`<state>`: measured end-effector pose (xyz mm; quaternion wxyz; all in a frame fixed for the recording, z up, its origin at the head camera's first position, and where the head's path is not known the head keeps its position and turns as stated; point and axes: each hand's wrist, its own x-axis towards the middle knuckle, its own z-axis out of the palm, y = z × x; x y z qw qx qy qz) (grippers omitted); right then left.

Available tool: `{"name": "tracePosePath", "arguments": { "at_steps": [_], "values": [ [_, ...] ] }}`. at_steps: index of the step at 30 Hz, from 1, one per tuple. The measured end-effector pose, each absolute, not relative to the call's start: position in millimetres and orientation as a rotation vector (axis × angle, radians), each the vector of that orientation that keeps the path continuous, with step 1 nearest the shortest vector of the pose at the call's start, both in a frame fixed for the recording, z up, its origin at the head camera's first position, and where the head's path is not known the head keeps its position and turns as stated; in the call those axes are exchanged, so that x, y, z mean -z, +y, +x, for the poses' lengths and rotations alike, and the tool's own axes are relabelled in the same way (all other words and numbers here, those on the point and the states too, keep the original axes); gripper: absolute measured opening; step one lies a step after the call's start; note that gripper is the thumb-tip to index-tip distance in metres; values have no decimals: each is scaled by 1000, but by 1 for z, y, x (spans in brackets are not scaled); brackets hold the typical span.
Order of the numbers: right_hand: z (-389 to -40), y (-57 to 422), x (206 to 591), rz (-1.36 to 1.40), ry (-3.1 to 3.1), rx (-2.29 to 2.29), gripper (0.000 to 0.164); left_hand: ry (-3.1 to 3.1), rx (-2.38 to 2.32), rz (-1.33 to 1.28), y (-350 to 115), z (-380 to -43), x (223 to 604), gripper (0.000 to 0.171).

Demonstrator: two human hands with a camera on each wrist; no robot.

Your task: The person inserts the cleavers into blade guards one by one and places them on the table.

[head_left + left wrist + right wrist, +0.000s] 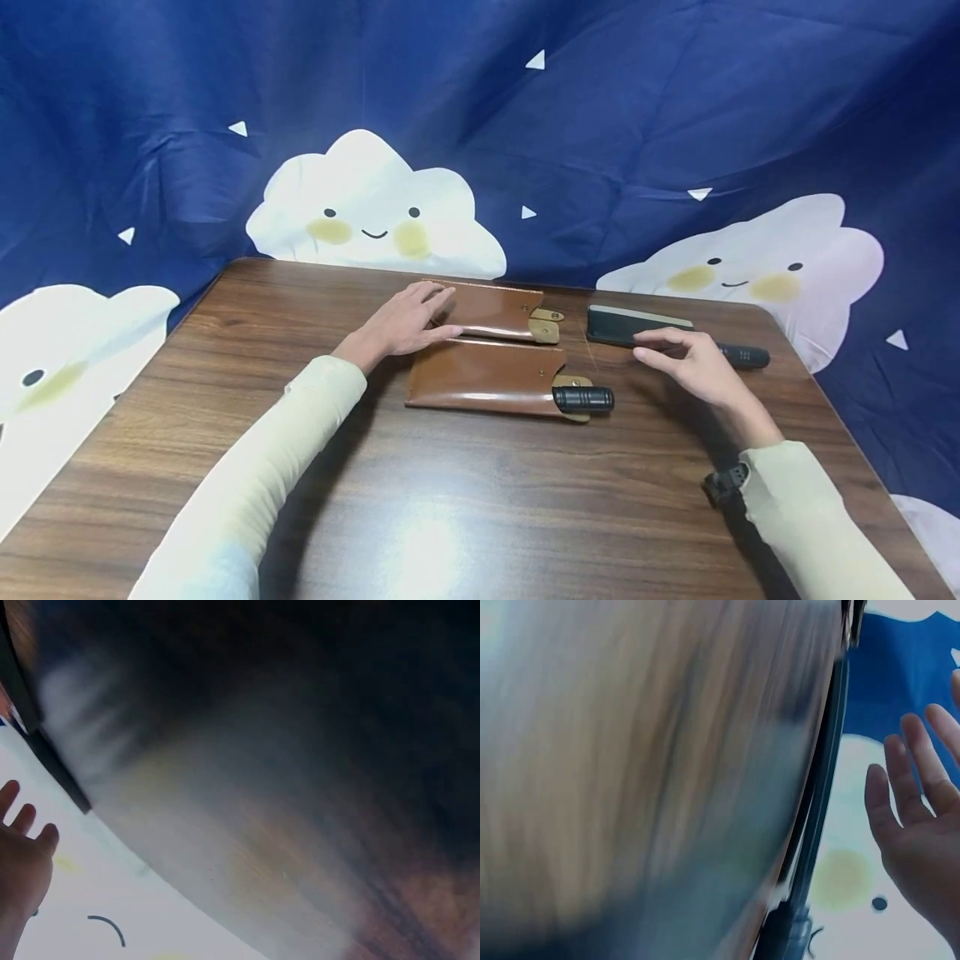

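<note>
Two glossy brown leather sheaths lie one behind the other on the table. My left hand (408, 321) is at the left end of the far sheath (495, 308), fingers loosely extended over it; its snap flap hangs loose on the right. From the near sheath (480, 375) a black ribbed handle (585, 399) sticks out to the right. My right hand (693, 367) hovers with relaxed fingers by a broad dark-bladed knife (615, 325) with a pale edge strip, partly covering it. That knife's black handle (744, 356) shows beyond the hand. In the right wrist view the fingers (915, 765) are spread, holding nothing.
The wood-grain table (480, 500) reaches back to a dark blue curtain (600, 108) printed with smiling white clouds. A black strap with a buckle (725, 485) sits at my right wrist.
</note>
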<state>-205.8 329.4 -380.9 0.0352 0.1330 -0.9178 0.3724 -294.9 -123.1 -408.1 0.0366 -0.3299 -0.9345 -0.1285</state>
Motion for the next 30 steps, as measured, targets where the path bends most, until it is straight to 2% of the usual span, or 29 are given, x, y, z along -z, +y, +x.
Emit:
{"name": "tracePosePath", "arguments": {
  "at_steps": [8,16,30],
  "values": [
    [-218,359,374,321,-2855,-1060,46,-2888,384,-966,-127,-312,411,86],
    [-219,400,375,90,-2767,-1242,51,-2890,347,-1021,-109,-328,415,95],
    [-220,447,388,-160,-2894,-1030,67,-3027,341,-1076,-95,-348,410,110]
  ]
}}
